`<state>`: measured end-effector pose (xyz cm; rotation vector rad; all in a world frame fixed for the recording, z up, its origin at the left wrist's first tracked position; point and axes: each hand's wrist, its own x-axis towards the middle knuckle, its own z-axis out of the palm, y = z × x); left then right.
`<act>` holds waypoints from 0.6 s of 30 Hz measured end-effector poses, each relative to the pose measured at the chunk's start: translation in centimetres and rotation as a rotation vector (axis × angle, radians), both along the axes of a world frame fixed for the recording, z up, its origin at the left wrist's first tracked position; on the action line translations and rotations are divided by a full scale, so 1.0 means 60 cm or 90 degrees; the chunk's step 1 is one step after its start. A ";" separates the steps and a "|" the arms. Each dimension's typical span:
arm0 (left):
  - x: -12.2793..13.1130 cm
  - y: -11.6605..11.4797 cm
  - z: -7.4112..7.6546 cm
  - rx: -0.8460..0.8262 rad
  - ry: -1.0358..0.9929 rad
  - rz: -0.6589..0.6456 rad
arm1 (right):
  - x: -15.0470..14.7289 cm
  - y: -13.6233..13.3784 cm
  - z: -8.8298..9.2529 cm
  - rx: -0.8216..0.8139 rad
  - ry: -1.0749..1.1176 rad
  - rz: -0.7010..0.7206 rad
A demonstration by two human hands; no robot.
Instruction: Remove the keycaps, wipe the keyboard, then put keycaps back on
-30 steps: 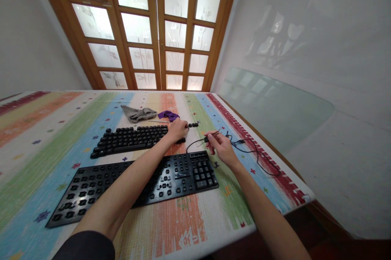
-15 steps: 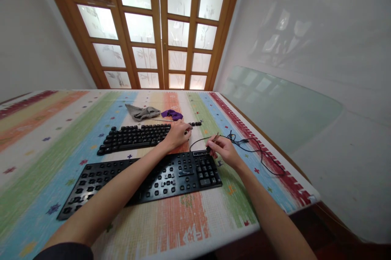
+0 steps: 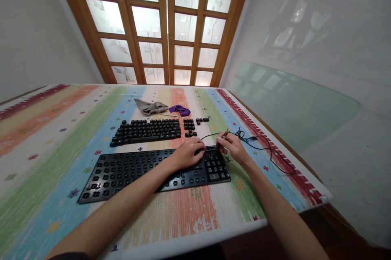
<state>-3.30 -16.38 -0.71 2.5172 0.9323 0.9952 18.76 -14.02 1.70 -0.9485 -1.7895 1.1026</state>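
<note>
A black keyboard (image 3: 130,172) lies on the table, most of its keys stripped to bare switches. Keycaps remain on its number pad (image 3: 216,169) at the right end. My left hand (image 3: 190,152) rests over the keyboard's upper right part, fingers curled in; whatever is under the fingertips is hidden. Between the fingers of my right hand (image 3: 231,146) is a slim, brownish tool (image 3: 225,133), its lower end pointing down at the top of the number pad. Its exact kind is unclear. Loose black keycaps (image 3: 146,130) stand in keyboard order behind the keyboard.
A grey cloth (image 3: 151,108) and a purple cloth (image 3: 181,110) lie behind the keycaps. The keyboard's black cable (image 3: 269,150) is loosely tangled at the right. A striped tablecloth (image 3: 49,150) covers the table; a wall runs along its right side.
My left hand has come back from the loose keycaps to the keyboard. My right hand keeps the tool, whose lower end now reaches down to the number pad. The view has shifted slightly.
</note>
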 end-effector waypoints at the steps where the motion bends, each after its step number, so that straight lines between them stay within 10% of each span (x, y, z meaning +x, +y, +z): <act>1: 0.000 0.000 0.000 0.003 0.000 -0.003 | 0.000 0.000 0.000 0.002 0.001 -0.005; 18: -0.001 -0.001 -0.001 0.011 0.024 0.006 | -0.004 -0.012 0.008 -0.043 -0.021 0.053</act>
